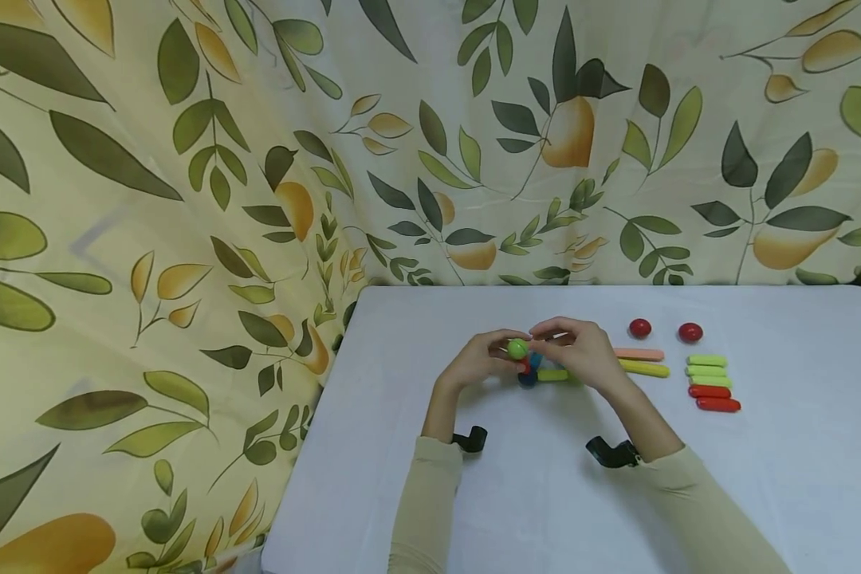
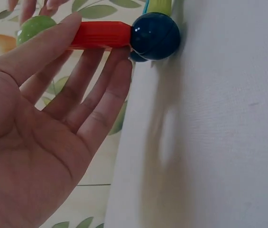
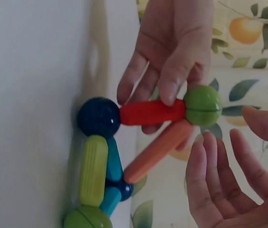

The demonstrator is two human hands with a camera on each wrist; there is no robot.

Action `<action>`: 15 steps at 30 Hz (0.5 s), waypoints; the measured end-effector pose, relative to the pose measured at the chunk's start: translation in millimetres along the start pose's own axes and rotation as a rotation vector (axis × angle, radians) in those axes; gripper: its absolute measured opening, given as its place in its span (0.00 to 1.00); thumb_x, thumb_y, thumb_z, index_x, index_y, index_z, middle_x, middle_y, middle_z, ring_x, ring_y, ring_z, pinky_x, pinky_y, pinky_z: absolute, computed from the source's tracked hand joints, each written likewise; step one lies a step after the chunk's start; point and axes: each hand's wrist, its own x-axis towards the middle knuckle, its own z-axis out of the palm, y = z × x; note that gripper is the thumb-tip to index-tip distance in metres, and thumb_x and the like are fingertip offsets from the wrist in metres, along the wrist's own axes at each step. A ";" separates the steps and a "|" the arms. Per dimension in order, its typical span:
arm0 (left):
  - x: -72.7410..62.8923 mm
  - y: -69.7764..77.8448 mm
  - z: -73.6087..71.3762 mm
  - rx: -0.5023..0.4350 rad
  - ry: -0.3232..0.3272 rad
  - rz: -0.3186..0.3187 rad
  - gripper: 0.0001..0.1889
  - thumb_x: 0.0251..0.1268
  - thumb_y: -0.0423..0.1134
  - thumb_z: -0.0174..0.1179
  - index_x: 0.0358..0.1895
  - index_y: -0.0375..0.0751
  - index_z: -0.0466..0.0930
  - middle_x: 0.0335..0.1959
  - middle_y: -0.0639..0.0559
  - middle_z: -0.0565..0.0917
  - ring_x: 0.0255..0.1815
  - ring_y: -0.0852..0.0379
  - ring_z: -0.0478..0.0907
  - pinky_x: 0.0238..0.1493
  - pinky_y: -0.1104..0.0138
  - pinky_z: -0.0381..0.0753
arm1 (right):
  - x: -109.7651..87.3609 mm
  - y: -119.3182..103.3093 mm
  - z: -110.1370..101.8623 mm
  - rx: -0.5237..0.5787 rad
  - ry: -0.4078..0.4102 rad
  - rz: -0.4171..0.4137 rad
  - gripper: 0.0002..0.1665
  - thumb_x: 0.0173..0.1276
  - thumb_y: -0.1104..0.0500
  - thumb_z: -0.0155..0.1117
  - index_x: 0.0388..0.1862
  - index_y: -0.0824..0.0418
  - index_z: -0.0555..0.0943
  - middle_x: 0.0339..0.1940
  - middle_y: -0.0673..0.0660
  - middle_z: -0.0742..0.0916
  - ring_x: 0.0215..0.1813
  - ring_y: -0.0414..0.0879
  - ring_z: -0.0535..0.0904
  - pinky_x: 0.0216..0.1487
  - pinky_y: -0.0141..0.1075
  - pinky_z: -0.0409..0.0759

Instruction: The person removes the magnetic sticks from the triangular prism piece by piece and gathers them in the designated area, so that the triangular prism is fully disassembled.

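On the table stands a frame of rods and balls. My left hand (image 2: 43, 128) holds its red rod (image 3: 150, 112) between thumb and fingers. That rod rises from a dark blue ball (image 3: 99, 117) to a green ball (image 3: 203, 105) on top. From the green ball an orange rod (image 3: 157, 151) slants to a second dark blue ball (image 3: 124, 189). Teal rods (image 3: 114, 159) and a lime rod (image 3: 93, 170) form the base, with another green ball (image 3: 88, 219) at its end. My right hand (image 1: 577, 351) has loosely bent fingers beside the top green ball, holding nothing.
Right of the frame lie a salmon rod (image 1: 640, 354) and a yellow rod (image 1: 644, 368). Farther right are several lime rods (image 1: 706, 371) and two red rods (image 1: 717, 405). Two red balls (image 1: 640, 328) sit behind these. A patterned curtain (image 1: 416, 143) borders the white table (image 1: 545, 494).
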 end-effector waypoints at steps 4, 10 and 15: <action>0.1 -1.8 0.6 -0.028 -0.004 0.000 0.27 0.65 0.28 0.72 0.67 0.49 0.82 0.57 0.58 0.85 0.52 0.61 0.86 0.54 0.66 0.85 | 3.0 0.6 11.4 -0.063 0.019 -0.030 0.19 0.69 0.48 0.76 0.53 0.55 0.88 0.51 0.57 0.90 0.50 0.56 0.85 0.45 0.41 0.81; -0.2 0.4 0.6 -0.086 0.005 0.017 0.27 0.65 0.25 0.70 0.66 0.47 0.82 0.53 0.53 0.87 0.51 0.58 0.87 0.53 0.64 0.86 | 5.5 0.2 20.6 -0.090 0.053 -0.036 0.19 0.67 0.48 0.78 0.52 0.55 0.89 0.47 0.57 0.90 0.48 0.56 0.87 0.44 0.42 0.82; -0.6 0.1 1.8 -0.169 0.058 -0.037 0.25 0.62 0.26 0.72 0.61 0.49 0.84 0.53 0.56 0.87 0.50 0.56 0.88 0.52 0.62 0.86 | 6.9 -0.9 26.7 -0.090 0.074 -0.003 0.20 0.65 0.46 0.79 0.50 0.56 0.89 0.46 0.58 0.91 0.47 0.57 0.88 0.42 0.42 0.83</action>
